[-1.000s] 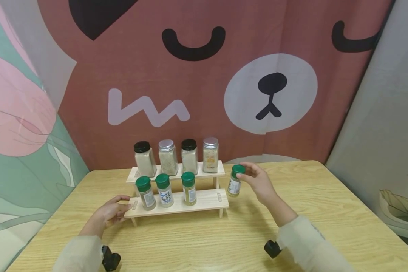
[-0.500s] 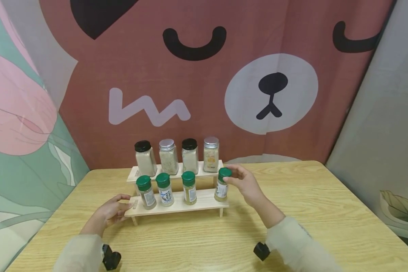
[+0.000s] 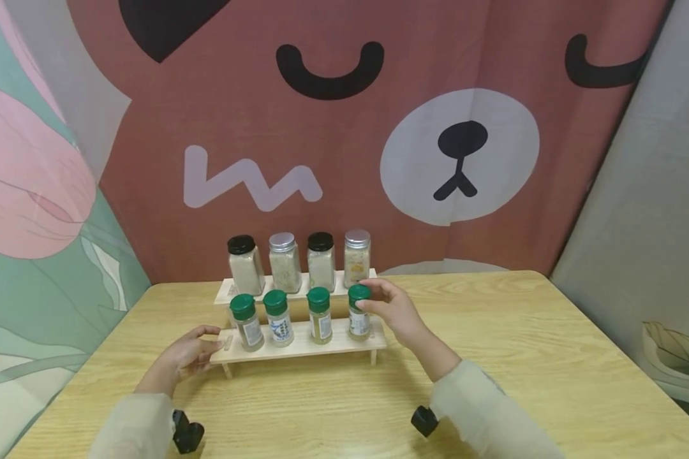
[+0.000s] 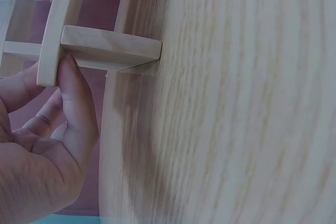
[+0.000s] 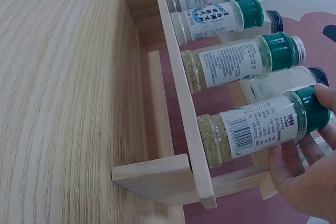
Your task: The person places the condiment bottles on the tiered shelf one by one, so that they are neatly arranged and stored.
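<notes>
My right hand (image 3: 396, 313) grips a green-capped spice jar (image 5: 253, 128) by its cap, thumb on the near side. The jar is upright at the right end of the lower shelf of a two-step wooden rack (image 3: 298, 349); its base meets or nearly meets the board. My left hand (image 3: 191, 354) pinches the left end of that lower shelf. In the left wrist view its thumb and finger (image 4: 76, 98) lie on either side of the board, close to a leg. Three more green-capped jars (image 3: 319, 315) stand to the left of the held one.
On the upper shelf behind stand several taller jars (image 3: 245, 266) with black or silver lids. The rack rests on a wooden table (image 3: 321, 408), near its back edge. A patterned curtain (image 3: 235, 108) hangs behind the table.
My right hand has carried the green-capped jar left from beside the rack to over the lower shelf's right end, then slightly further left. The left hand keeps its hold on the rack.
</notes>
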`<state>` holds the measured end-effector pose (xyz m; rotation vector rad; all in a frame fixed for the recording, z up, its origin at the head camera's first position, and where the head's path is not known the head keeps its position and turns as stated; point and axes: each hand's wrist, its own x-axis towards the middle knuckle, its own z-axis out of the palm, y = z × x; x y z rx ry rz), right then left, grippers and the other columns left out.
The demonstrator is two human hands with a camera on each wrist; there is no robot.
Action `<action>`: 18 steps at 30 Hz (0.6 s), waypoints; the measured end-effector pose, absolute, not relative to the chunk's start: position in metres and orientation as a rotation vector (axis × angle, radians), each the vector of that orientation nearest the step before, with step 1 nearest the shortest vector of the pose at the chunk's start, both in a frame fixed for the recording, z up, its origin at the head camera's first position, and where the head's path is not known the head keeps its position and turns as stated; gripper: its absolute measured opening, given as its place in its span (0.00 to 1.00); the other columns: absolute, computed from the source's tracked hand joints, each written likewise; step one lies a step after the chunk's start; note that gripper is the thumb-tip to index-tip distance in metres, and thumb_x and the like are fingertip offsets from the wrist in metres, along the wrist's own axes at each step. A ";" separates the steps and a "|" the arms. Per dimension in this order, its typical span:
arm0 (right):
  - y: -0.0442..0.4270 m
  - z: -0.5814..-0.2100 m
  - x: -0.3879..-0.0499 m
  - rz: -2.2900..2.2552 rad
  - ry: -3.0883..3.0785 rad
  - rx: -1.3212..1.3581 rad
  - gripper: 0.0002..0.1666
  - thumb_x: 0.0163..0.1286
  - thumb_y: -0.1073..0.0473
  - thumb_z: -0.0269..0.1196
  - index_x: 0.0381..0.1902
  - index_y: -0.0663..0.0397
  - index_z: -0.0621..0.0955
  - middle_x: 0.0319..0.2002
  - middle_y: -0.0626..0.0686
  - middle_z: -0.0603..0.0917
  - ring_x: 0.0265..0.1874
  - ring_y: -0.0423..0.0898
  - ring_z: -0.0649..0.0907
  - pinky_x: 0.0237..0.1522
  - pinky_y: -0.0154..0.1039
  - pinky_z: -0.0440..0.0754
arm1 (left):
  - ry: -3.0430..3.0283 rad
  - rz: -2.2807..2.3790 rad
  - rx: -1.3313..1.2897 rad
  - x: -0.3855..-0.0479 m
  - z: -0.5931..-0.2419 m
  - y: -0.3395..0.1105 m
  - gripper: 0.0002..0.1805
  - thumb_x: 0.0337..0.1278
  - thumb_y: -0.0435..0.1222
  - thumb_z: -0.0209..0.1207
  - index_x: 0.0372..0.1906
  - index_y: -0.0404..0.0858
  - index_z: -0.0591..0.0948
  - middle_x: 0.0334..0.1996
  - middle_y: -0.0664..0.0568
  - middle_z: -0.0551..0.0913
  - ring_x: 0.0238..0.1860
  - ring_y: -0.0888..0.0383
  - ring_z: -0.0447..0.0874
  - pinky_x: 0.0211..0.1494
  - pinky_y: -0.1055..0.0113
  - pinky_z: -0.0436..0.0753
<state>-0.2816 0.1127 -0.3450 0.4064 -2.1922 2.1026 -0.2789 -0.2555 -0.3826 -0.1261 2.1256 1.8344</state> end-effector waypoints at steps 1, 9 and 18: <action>0.112 -0.345 -0.282 2.108 -2.192 0.411 0.22 0.53 0.66 0.62 0.48 0.61 0.73 0.39 0.55 0.77 0.38 0.46 0.76 0.40 0.38 0.74 | 2.131 1.830 -0.124 -0.279 -0.382 -0.256 0.25 0.54 0.29 0.50 0.55 0.28 0.55 0.26 0.50 0.74 0.24 0.61 0.76 0.25 0.71 0.73; 0.112 -0.345 -0.285 2.118 -2.173 0.444 0.23 0.53 0.66 0.62 0.49 0.61 0.73 0.40 0.55 0.77 0.38 0.46 0.76 0.41 0.39 0.74 | 2.117 1.831 -0.111 -0.282 -0.378 -0.258 0.25 0.55 0.30 0.50 0.55 0.28 0.54 0.27 0.50 0.74 0.24 0.62 0.76 0.25 0.72 0.72; 0.110 -0.344 -0.289 2.092 -2.215 0.459 0.24 0.54 0.65 0.62 0.51 0.61 0.71 0.40 0.55 0.77 0.38 0.46 0.75 0.41 0.39 0.73 | 2.335 1.611 -0.058 -0.285 -0.376 -0.260 0.24 0.56 0.31 0.48 0.55 0.26 0.56 0.38 0.40 0.70 0.32 0.57 0.74 0.33 0.64 0.75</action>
